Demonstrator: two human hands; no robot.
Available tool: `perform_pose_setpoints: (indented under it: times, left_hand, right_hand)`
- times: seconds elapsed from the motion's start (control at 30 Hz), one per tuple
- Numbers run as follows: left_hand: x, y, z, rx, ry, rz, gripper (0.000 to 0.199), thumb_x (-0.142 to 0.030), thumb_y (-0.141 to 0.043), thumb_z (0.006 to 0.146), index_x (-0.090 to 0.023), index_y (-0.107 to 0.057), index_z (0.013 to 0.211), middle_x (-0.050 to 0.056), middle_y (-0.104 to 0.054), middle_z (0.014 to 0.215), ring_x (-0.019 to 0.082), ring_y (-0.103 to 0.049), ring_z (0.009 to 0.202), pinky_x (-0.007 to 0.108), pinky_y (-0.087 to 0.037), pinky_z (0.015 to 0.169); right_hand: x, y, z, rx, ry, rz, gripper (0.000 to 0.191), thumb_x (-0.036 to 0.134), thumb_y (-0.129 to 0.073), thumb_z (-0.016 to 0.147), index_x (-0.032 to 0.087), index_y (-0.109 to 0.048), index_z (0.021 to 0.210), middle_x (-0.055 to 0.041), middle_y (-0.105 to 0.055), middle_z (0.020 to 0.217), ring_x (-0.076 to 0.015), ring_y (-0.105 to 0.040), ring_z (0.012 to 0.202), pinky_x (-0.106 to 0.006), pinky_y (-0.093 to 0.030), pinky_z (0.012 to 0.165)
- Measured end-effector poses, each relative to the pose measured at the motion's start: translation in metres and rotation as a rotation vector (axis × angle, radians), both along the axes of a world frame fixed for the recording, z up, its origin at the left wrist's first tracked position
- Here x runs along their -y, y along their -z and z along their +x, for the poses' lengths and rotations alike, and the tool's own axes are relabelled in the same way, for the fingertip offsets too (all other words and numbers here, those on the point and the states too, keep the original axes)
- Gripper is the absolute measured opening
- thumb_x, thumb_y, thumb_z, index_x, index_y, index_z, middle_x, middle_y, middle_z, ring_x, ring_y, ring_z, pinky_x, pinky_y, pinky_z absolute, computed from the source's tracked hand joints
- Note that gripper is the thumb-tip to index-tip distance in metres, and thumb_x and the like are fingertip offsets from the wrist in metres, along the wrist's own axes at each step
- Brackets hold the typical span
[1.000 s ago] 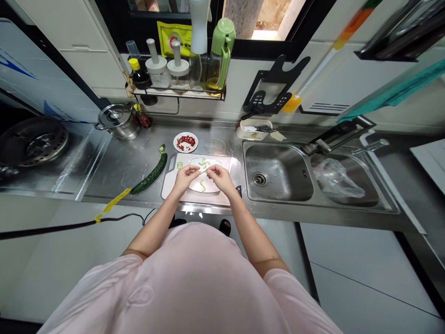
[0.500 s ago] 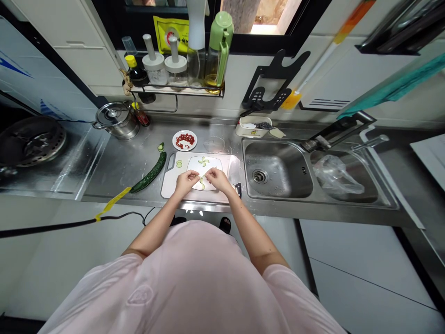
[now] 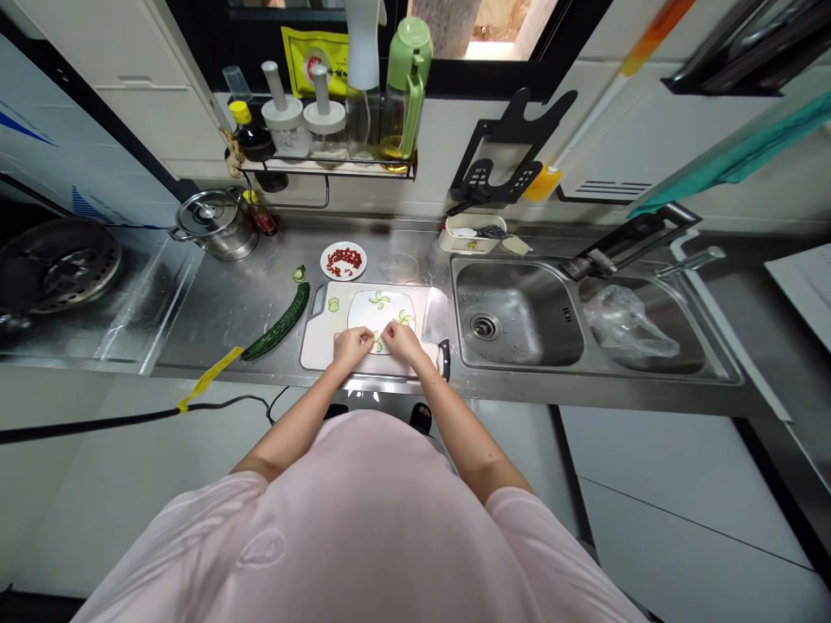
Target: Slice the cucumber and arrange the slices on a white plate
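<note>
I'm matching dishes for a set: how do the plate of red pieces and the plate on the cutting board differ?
The red-piece plate is round; the board plate is squarish. The red-piece plate sits on the counter; the board plate lies on the cutting board. Both are white.

The squarish plate is white, slices at its twelve o'clock pale green; the cucumber at nine is dark green, perhaps mottled; bits at eleven are red.
</note>
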State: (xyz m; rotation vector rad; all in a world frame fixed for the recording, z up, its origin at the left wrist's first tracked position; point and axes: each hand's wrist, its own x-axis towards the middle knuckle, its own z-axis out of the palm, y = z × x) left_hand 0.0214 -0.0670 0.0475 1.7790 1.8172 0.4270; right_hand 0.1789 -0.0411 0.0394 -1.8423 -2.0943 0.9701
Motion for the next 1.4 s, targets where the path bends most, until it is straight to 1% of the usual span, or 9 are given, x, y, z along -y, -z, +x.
perform_pose_setpoints:
  times: [0.2,0.37,0.7,0.77,0.83,0.93,1.03,1.2,1.4]
  left_hand:
    - [0.001,0.005,0.001,-0.101,0.037,0.023,0.015,-0.032,-0.056,0.079,-0.025,-0.069,0.084,0.0,-0.069,0.085,0.018,-0.058,0.086,0.031,-0.034,0.082]
    - [0.001,0.011,0.001,-0.159,0.07,0.061,0.016,-0.031,-0.056,0.08,-0.025,-0.068,0.087,0.002,-0.066,0.089,0.019,-0.056,0.09,0.032,-0.034,0.082]
    - [0.001,0.019,-0.002,-0.196,0.111,0.11,0.016,-0.031,-0.054,0.082,-0.024,-0.066,0.09,0.005,-0.062,0.091,0.019,-0.055,0.09,0.033,-0.034,0.08]
    - [0.004,0.019,-0.002,-0.208,0.125,0.148,0.018,-0.03,-0.052,0.084,-0.023,-0.066,0.092,0.006,-0.062,0.092,0.02,-0.055,0.09,0.033,-0.033,0.08]
    - [0.008,0.019,-0.003,-0.22,0.171,0.227,0.02,-0.03,-0.049,0.086,-0.023,-0.066,0.095,0.006,-0.062,0.094,0.02,-0.054,0.091,0.034,-0.032,0.081]
    - [0.015,0.02,-0.005,-0.242,0.308,0.337,0.023,-0.028,-0.046,0.088,-0.025,-0.065,0.099,0.007,-0.061,0.097,0.02,-0.052,0.091,0.035,-0.031,0.08]
    - [0.018,0.022,-0.009,-0.28,0.389,0.383,0.025,-0.025,-0.046,0.087,-0.027,-0.065,0.103,0.007,-0.061,0.098,0.02,-0.05,0.09,0.035,-0.03,0.078]
    - [0.017,0.025,-0.011,-0.319,0.424,0.382,0.028,-0.023,-0.044,0.088,-0.029,-0.065,0.104,0.007,-0.061,0.099,0.021,-0.049,0.09,0.036,-0.029,0.077]
    - [0.016,0.02,-0.009,-0.294,0.41,0.314,0.029,-0.023,-0.043,0.088,-0.029,-0.066,0.104,0.007,-0.06,0.099,0.02,-0.049,0.091,0.036,-0.029,0.079]
  right_hand:
    - [-0.001,0.005,-0.003,0.09,-0.002,-0.011,0.019,0.022,-0.047,0.085,0.016,-0.064,0.091,-0.0073,-0.068,0.09,-0.0159,-0.058,0.08,-0.022,-0.035,0.065]
    - [0.0,0.007,-0.005,0.131,-0.019,-0.006,0.019,0.023,-0.047,0.086,0.016,-0.064,0.092,-0.0077,-0.068,0.09,-0.0163,-0.058,0.08,-0.022,-0.034,0.064]
    - [0.003,0.005,-0.008,0.182,-0.036,0.008,0.019,0.024,-0.046,0.087,0.017,-0.063,0.093,-0.0083,-0.067,0.091,-0.017,-0.059,0.08,-0.023,-0.033,0.061]
    - [0.003,0.004,-0.009,0.186,-0.031,0.005,0.018,0.024,-0.046,0.087,0.017,-0.062,0.093,-0.0085,-0.067,0.091,-0.0168,-0.059,0.079,-0.023,-0.033,0.061]
    - [0.003,0.004,-0.009,0.184,-0.026,0.005,0.018,0.024,-0.046,0.087,0.017,-0.062,0.094,-0.0085,-0.067,0.091,-0.0166,-0.058,0.078,-0.023,-0.033,0.061]
    - [0.004,0.004,-0.009,0.178,-0.022,-0.002,0.018,0.024,-0.047,0.087,0.017,-0.061,0.096,-0.0085,-0.066,0.09,-0.0165,-0.058,0.078,-0.022,-0.033,0.061]
    - [0.004,0.003,-0.009,0.174,-0.025,-0.014,0.018,0.024,-0.047,0.087,0.017,-0.061,0.097,-0.0085,-0.066,0.09,-0.0164,-0.058,0.078,-0.022,-0.033,0.061]
    - [0.004,0.004,-0.008,0.172,-0.026,-0.019,0.016,0.023,-0.047,0.086,0.018,-0.06,0.095,-0.0077,-0.065,0.089,-0.0162,-0.057,0.077,-0.022,-0.032,0.06]
    - [0.005,0.006,-0.007,0.163,-0.039,0.006,0.014,0.022,-0.049,0.085,0.018,-0.059,0.095,-0.0064,-0.065,0.091,-0.0148,-0.057,0.079,-0.021,-0.032,0.062]
